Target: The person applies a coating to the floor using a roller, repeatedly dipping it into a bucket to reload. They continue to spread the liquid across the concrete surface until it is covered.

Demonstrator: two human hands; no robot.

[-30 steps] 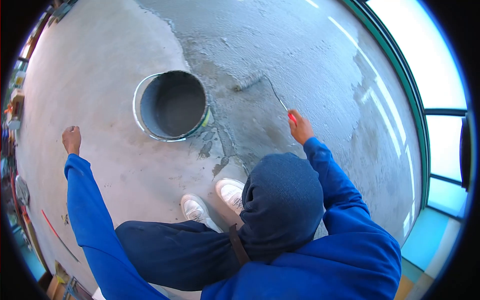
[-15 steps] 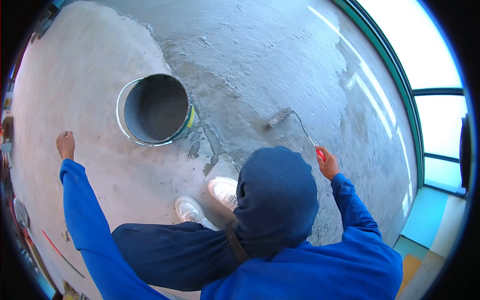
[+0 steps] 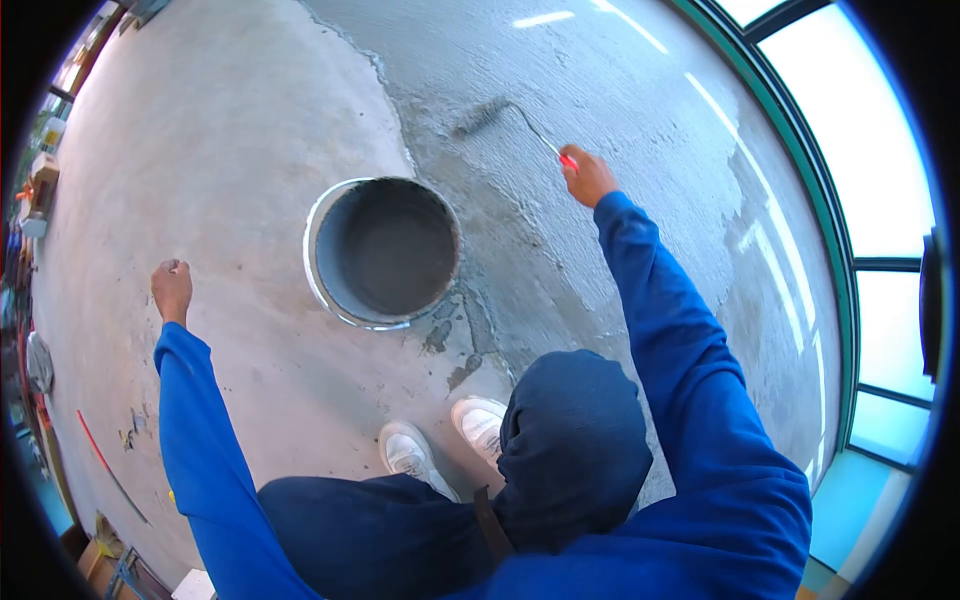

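My right hand (image 3: 590, 178) is closed around the red handle of a paint roller (image 3: 482, 117), arm stretched far forward. The roller's grey, coated sleeve rests on the wet grey layer (image 3: 620, 110) covering the floor to the right. A round bucket (image 3: 335, 240) with grey material inside stands between my hands, near the edge of that layer. Out to the left, my left hand (image 3: 172, 288) hovers over bare floor with its fingers curled in and nothing visible in them.
My white shoes (image 3: 410, 452) are on the floor behind the bucket. A green-framed window (image 3: 820, 190) runs along the right side. Assorted items, among them a wooden block (image 3: 42, 180), line the left edge. A thin red-and-dark rod (image 3: 100, 450) lies at lower left.
My right hand has pushed the roller forward and to the left across the wet layer. The view has shifted, so the bucket appears further right. My left hand stays closed.
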